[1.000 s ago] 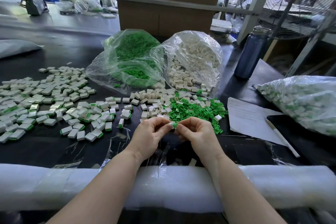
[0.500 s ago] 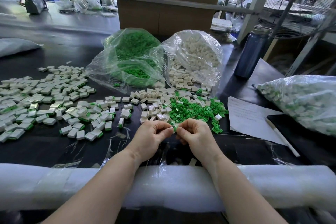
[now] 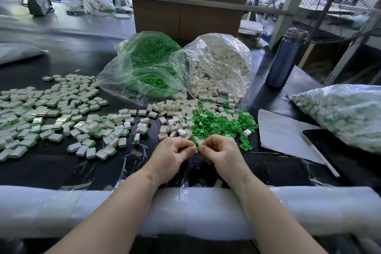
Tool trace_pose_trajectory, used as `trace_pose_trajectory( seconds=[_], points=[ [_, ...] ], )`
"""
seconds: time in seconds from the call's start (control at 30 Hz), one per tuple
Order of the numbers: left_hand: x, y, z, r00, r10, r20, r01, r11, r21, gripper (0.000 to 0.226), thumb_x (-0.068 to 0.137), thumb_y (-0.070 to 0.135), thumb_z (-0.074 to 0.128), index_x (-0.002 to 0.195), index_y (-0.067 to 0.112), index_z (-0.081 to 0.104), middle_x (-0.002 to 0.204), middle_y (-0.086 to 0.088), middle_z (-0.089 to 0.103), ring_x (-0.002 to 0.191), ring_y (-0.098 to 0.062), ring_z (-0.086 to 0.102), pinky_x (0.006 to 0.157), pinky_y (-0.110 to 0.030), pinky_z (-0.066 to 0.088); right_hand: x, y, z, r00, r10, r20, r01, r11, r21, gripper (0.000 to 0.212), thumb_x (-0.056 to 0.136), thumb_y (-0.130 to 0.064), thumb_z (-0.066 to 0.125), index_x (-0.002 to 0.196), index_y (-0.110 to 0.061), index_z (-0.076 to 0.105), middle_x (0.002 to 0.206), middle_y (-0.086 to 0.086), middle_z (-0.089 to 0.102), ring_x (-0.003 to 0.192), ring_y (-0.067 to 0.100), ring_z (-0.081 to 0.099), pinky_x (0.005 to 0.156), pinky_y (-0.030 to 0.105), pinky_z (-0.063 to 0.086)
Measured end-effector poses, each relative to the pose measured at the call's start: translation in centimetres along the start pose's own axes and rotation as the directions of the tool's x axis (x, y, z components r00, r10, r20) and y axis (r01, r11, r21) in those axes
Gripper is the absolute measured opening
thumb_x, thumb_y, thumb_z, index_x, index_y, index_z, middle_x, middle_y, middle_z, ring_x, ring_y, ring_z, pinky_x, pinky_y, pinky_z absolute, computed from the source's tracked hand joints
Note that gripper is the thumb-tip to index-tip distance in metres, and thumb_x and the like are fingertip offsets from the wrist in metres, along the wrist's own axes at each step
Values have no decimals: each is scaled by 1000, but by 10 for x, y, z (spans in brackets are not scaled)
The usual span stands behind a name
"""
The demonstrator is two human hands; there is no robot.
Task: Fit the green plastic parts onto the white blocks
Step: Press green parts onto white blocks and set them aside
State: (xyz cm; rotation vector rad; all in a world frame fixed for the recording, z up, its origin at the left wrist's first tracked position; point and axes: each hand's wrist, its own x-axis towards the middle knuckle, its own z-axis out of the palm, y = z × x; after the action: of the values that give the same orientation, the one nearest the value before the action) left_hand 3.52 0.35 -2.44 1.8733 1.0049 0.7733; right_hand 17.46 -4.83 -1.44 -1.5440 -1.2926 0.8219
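Presently, both hands are meeting over the near middle of the black table point(image 3: 61, 171), fingertips together. The left hand point(image 3: 172, 155) is curling its fingers and pinching a small white block point(image 3: 193, 147) between thumb and forefinger. The right hand point(image 3: 221, 153) is likewise curling and pinching a green plastic part point(image 3: 198, 148), which is touching the block; whether the part is fully seated cannot be told, as the fingers are covering most of both pieces.

Just beyond the hands, a loose heap of green parts point(image 3: 218, 126) is lying on the table, mixing at its left edge with a scatter of bare white blocks point(image 3: 175, 113). Farther left, a wide spread of assembled blocks point(image 3: 57, 113), white with green showing at one edge, is covering the left half of the table. At the far middle, two open clear bags are lying side by side and touching: the bag of green parts point(image 3: 148, 66) on the left and the bag of white blocks point(image 3: 220, 68) on the right, the latter spilling toward the heap.

At the right, a sheet of paper point(image 3: 282, 132) is lying flat with a white pen point(image 3: 319, 156) across its near corner. A closed bag of finished pieces point(image 3: 342, 113) is resting at the far right edge. A dark blue bottle point(image 3: 285, 57) is standing upright beyond the paper. A white foam pad point(image 3: 61, 212) is running along the near table edge under both forearms.
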Motion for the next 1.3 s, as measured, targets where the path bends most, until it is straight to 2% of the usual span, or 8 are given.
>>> trace_pose_trajectory(
  seconds=[0.1, 0.53, 0.7, 0.8, 0.93, 1.03, 1.17, 1.3],
  points=[
    [1, -2, 0, 1000, -6, 6, 5, 1000, 18, 11, 85, 16, 64, 94, 13, 70, 81, 8, 65, 79, -5, 59, 77, -12, 44, 0, 1, -1, 1000, -5, 21, 6, 999, -35, 24, 85, -3, 63, 66, -17, 58, 61, 0, 56, 57, 9, 49, 59, 21, 44],
    [1, -1, 0, 999, 40, 36, -42, 998, 56, 10, 86, 13, 64, 90, 10, 71, 79, 6, 61, 78, -9, 56, 78, -20, 44, 0, 2, -3, 999, 0, 42, 2, 999, -37, 24, 85, -2, 63, 66, -17, 58, 62, 0, 57, 57, 8, 50, 58, 17, 43],
    [0, -1, 0, 996, 65, 67, -72, 991, 109, 12, 85, 14, 64, 93, 9, 72, 77, 8, 58, 78, -9, 55, 76, -15, 41, -1, 1, -3, 997, -30, 73, 38, 993, -108, 19, 82, -4, 66, 67, -14, 60, 65, 3, 59, 62, 12, 52, 63, 27, 46],
    [-1, 2, 0, 999, 52, 1, -52, 999, 8, 15, 86, 16, 63, 96, 9, 71, 84, 2, 66, 81, -8, 60, 78, -15, 45, 0, 1, -1, 1000, -19, -2, 19, 1000, 11, 17, 82, -6, 67, 68, -13, 62, 61, 1, 58, 57, 10, 52, 58, 22, 46],
    [-2, 6, 1, 998, 15, -54, -21, 995, -101, 10, 85, 15, 64, 91, 10, 72, 80, 4, 69, 73, 0, 61, 69, -8, 45, 1, 2, 2, 998, -15, -61, 25, 987, 156, 9, 81, -3, 68, 73, -6, 65, 60, 0, 64, 52, 4, 58, 52, 16, 47],
    [-2, 6, 1, 997, -24, -67, 16, 993, -119, 13, 84, 16, 65, 95, 11, 71, 85, -2, 71, 80, -9, 64, 73, -13, 49, 1, 2, 1, 997, -37, -67, 48, 983, 177, 9, 80, -2, 69, 73, -5, 65, 58, -3, 65, 52, 3, 60, 51, 15, 47],
    [-2, 6, 2, 998, -21, -58, 17, 997, -71, 11, 85, 15, 63, 89, 23, 68, 79, -10, 68, 76, -26, 62, 76, -33, 51, 1, 2, 1, 996, -73, -60, 81, 985, 149, 13, 78, -1, 71, 70, -10, 65, 63, 2, 66, 58, 10, 61, 57, 22, 52],
    [-2, 5, 1, 998, -15, -56, 14, 1000, -15, 17, 83, 11, 61, 77, 27, 63, 68, 1, 62, 63, -13, 53, 67, -29, 47, -1, 1, 2, 995, -91, -37, 95, 987, 132, 11, 77, 0, 71, 71, -8, 67, 65, 5, 65, 61, 12, 59, 60, 26, 51]
  ],
)
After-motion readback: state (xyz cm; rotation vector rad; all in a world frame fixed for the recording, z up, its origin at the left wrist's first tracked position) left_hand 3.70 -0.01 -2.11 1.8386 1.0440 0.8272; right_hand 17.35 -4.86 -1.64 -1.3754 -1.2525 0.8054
